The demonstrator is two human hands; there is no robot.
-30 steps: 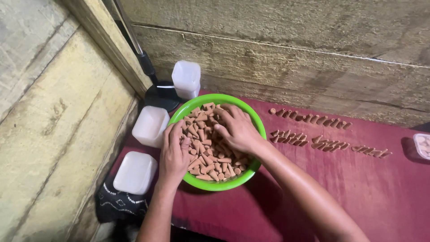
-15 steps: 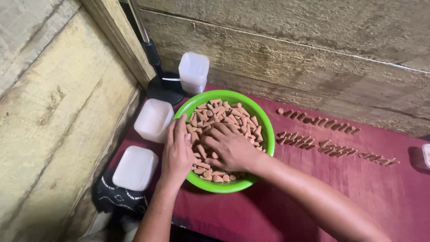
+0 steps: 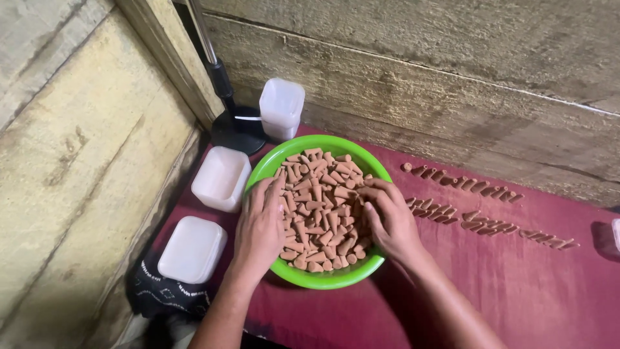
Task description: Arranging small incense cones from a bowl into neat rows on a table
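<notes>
Head view: left hand (image 3: 259, 227) flat over green bowl (image 3: 336, 276) rim at 9 o'clock, fingers spread, gripping nothing. Right hand (image 3: 387, 216) at 3 o'clock, fingers curled into brown cones (image 3: 320, 207); hold unclear. Risk: cones spilling, bowl tipping under pressure. Beyond: three white tubs (image 3: 192, 249) at 9–11 o'clock, cone rows (image 3: 481, 216) at 2 o'clock, stand base (image 3: 237, 132) crowding.

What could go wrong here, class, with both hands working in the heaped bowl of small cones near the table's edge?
1. The round green plastic bowl sits near the front edge of the maroon cloth; pressure from the left hand on its rim might tip it.
2. The small brown clay-like cones are heaped, so the right hand could push some over the rim.
3. Spilled cones might disturb the rows of cones laid on the cloth.
</notes>
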